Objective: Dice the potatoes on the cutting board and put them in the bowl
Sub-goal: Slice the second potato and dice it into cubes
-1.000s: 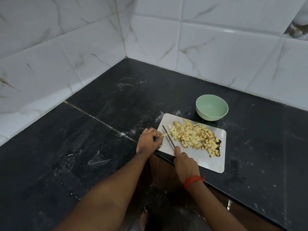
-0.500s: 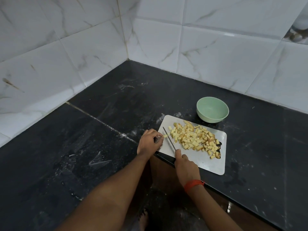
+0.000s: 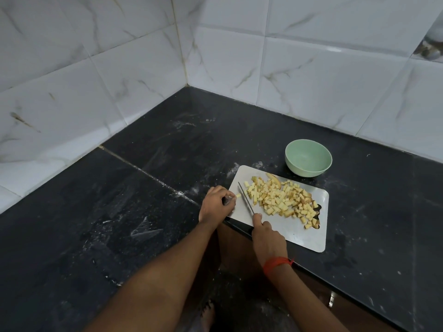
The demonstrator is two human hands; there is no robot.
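- The left hand (image 3: 217, 204) is resting at the left edge of the cutting board (image 3: 296, 232). Its thumb and fingertips are curled together, pinching a small potato strip (image 3: 238, 195).
- The right hand (image 3: 268, 238) is gripping the handle of a knife (image 3: 245, 198). Its fingers are wrapped round the handle, with the index finger stretching forward toward the blade.
- The blade is lying slantwise over the board's left part, between the pinched strip and the pile, with its tip pointing at the far-left corner.
- The diced potatoes (image 3: 280, 200) are lying heaped across the board's middle and right side, some reaching the cutout by its right edge.
- A larger curved potato piece (image 3: 274, 179) is sitting at the pile's far side.
- The board is lying at the front edge of the black stone counter (image 3: 143, 212).
- A pale green bowl (image 3: 309, 172) is standing upright on the counter just beyond the board's far edge; I cannot tell whether they are touching.
- A red thread (image 3: 276, 263) is circling the right wrist.
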